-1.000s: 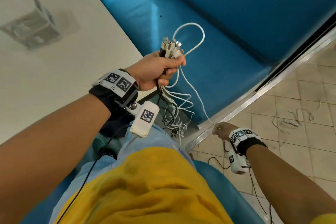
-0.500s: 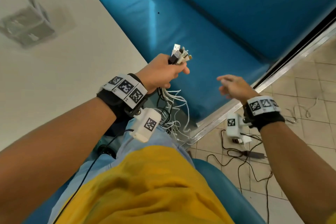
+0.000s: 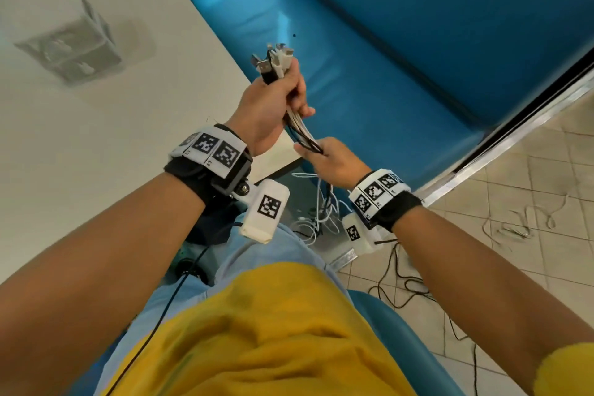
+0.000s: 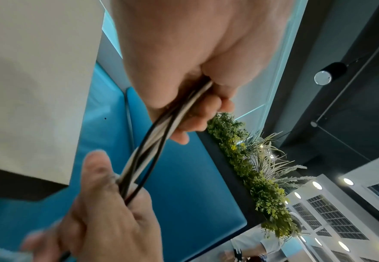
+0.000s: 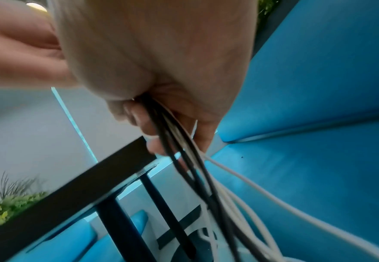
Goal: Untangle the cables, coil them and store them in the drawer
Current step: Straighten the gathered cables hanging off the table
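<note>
A bundle of black and white cables [image 3: 300,130] runs between my two hands above the bench. My left hand [image 3: 283,90] grips the bundle just under its plug ends [image 3: 273,63], which stick up out of the fist. My right hand [image 3: 316,151] grips the same bundle a short way lower. In the left wrist view the cables [image 4: 161,131] stretch from the left fist down into the right hand [image 4: 116,191]. In the right wrist view the cables [image 5: 184,150] leave my right hand [image 5: 159,117] and hang loose. The slack [image 3: 318,215] trails down by my knee. No drawer is in view.
A white table [image 3: 96,122] lies at the left, its dark underside frame [image 5: 71,186] close to my right hand. A blue padded bench [image 3: 369,58] is ahead. More thin cables lie on the tiled floor [image 3: 514,228] at the right. A black wire [image 3: 411,283] trails on the tiles.
My right hand rose from near the floor, where it held a white cable, and now grips the bundle just under my left hand. The left hand has turned the plug ends more upright.
</note>
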A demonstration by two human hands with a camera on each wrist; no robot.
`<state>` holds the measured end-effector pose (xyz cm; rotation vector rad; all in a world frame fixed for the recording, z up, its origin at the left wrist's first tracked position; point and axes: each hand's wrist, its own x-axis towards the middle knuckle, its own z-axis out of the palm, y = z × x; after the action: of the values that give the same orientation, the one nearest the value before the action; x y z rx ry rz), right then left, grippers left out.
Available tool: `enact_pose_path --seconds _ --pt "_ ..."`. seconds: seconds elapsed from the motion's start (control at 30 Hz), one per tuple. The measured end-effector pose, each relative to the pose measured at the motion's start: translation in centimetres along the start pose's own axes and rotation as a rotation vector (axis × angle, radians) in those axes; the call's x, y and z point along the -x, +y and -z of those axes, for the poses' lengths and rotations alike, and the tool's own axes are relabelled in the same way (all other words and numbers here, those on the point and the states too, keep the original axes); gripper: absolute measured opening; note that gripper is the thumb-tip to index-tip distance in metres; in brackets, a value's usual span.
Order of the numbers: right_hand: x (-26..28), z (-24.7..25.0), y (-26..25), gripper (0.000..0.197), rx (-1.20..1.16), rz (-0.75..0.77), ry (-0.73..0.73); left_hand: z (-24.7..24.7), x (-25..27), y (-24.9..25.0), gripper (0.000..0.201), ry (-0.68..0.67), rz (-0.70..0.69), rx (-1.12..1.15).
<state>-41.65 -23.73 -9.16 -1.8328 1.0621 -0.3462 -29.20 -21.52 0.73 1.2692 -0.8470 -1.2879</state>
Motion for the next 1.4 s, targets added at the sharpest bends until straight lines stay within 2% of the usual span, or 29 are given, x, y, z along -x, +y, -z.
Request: enact_pose_path --seconds 0.1,0.2,0.23,0.27,0.3,0.37,0.43,0.47,0.57,0.63,0.77,0.87,0.93,1.0,1.07,1.13,1.2,1.23,1.3,1.4 --pt "0.3 1.1 -0.5 0.048 0.04 -0.067 -0.136 1.2 0.5 0.0 0.047 -0.016 0.006 -0.086" --pt "0.6 3.8 -1.6 0.025 0.155 -0.065 -0.414 1.9 1.4 -0.2 0.048 -0.062 0.053 -0.06" --pt "0.6 4.9 -2.4 0.024 0.208 -0.046 -0.458 2.1 1.6 -0.1 0.047 -0.07 0.061 -0.065" --pt "0.5 6.1 -3.4 0.027 0.202 -0.021 -0.453 2.2 1.8 -0.1 0.047 -0.078 0.063 -0.082" --pt "0.3 7.0 -4.7 0.026 0.101 0.004 -0.403 2.2 2.0 0.0 0.045 -0.087 0.059 -0.099" --pt "0.1 8.2 -8.4 0.014 -0.269 0.061 -0.241 2.1 2.2 0.1 0.037 -0.089 0.039 -0.118" --pt "-0.6 8.2 -11.9 0.01 -0.47 0.103 -0.105 2.0 2.3 0.2 0.028 -0.065 0.029 -0.139" --pt "-0.9 8.0 -13.5 0.018 -0.43 0.122 -0.07 2.0 2.4 0.2 0.026 -0.057 0.021 -0.161" --pt "-1.6 6.4 -16.3 0.047 0.005 0.238 -0.027 2.1 2.5 0.6 0.027 -0.115 -0.034 -0.233" --pt "-1.8 5.4 -16.8 0.05 0.195 0.267 -0.065 2.3 2.7 1.1 0.03 -0.124 -0.064 -0.273" --pt "-2.1 4.8 -17.4 0.047 0.311 0.259 -0.01 2.9 3.0 2.5 0.011 -0.103 -0.158 -0.383" --pt "-2.2 4.5 -17.6 0.052 0.416 0.297 0.024 3.1 2.7 2.6 0.029 -0.036 -0.167 -0.507" --pt "-2.1 4.6 -17.8 0.056 0.461 0.306 -0.018 3.2 2.6 2.5 0.032 0.0 -0.161 -0.481" --pt "-2.2 5.2 -17.9 0.056 0.366 0.295 -0.098 3.2 2.7 2.5 0.029 -0.011 -0.153 -0.453" --pt "-2.4 5.6 -17.8 0.056 0.129 0.308 -0.085 3.3 2.5 2.9 0.037 0.016 -0.118 -0.326" --pt "-2.7 4.9 -17.2 0.053 -0.221 0.249 -0.036 3.6 2.0 3.9 0.042 0.119 -0.085 -0.102" --pt "-2.5 2.9 -16.2 0.048 -0.511 0.129 -0.111 3.9 1.8 4.8 0.034 0.248 -0.091 0.107" --pt "-2.3 1.6 -15.6 0.047 -0.579 0.107 -0.175 4.3 1.6 5.0 0.032 0.308 -0.106 0.176" --pt "-1.9 -0.4 -14.4 0.045 -0.502 0.14 -0.247 5.3 1.4 5.0 0.031 0.359 -0.123 0.227" --pt "-1.6 -1.2 -12.6 0.037 -0.148 0.202 -0.169 7.4 1.2 4.6 0.032 0.332 -0.101 0.301"
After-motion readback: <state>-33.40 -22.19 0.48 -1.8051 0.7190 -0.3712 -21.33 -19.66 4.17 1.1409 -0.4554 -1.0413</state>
